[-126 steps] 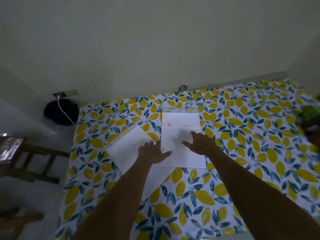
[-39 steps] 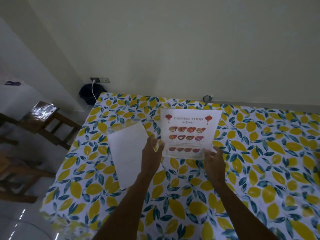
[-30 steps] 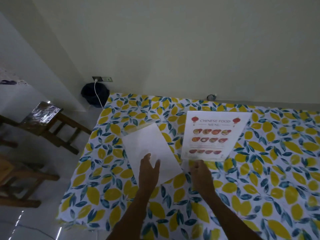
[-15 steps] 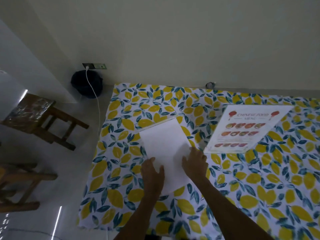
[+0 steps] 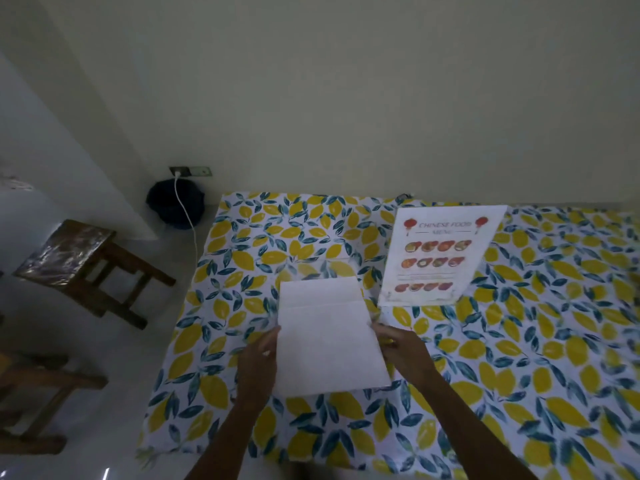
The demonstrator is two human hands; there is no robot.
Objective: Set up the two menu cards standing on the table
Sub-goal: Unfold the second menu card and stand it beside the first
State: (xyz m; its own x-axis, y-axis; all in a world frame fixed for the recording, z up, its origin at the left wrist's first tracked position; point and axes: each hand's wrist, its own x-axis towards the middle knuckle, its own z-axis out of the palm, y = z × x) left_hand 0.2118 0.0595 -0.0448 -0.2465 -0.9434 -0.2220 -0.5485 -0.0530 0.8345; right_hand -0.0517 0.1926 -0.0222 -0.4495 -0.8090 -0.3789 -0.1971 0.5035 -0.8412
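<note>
One menu card point(image 5: 440, 258) stands upright at the back right of the table, its printed "Chinese Food Menu" face toward me. The second menu card point(image 5: 329, 337) shows only a blank white side and is tilted up off the lemon-print tablecloth point(image 5: 519, 358). My left hand point(image 5: 259, 358) grips its left edge and my right hand point(image 5: 401, 348) grips its right edge. A clear stand base shows faintly beyond the card's top edge.
The table's left edge drops to a pale floor. Two wooden stools point(image 5: 86, 268) stand left of the table. A dark bag point(image 5: 175, 202) sits by the wall, with a white cable running from a wall socket point(image 5: 189, 171).
The printed card was stood upright and released at the back right. Both hands then moved to the blank card, took its side edges and lifted it off the cloth.
</note>
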